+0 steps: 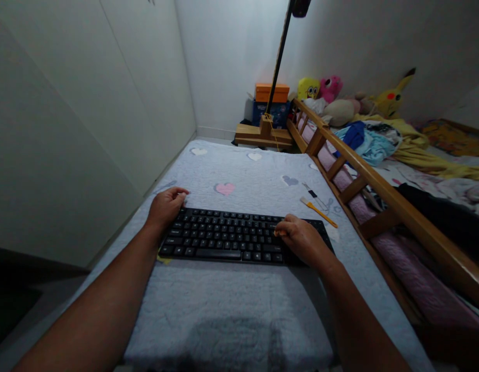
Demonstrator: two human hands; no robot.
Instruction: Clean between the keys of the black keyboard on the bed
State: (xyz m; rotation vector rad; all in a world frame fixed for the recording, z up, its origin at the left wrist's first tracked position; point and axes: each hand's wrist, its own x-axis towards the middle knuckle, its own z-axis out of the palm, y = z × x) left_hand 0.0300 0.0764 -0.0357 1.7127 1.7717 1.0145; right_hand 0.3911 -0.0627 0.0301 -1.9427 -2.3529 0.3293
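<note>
A black keyboard [223, 235] lies flat on a pale quilted cover [223, 305]. My left hand [166, 209] is at its upper left corner, fingers bent around the edge and thumb side toward the keys. Over the right part of the keys is my right hand [299, 237], its fingers pinched together. A small orange-brown bit shows at those fingertips; I cannot make out what it is. To the right of the keyboard lie a brush [320, 212] with a yellow handle and pale bristles, and a thin wire tool [312, 194] with a black middle.
A wooden bed rail [363, 178] runs along the right, with clothes and plush toys beyond it. White cabinet doors [88, 103] stand on the left. At the back, a wooden stand [262, 135] holds a dark pole, near an orange box [272, 93].
</note>
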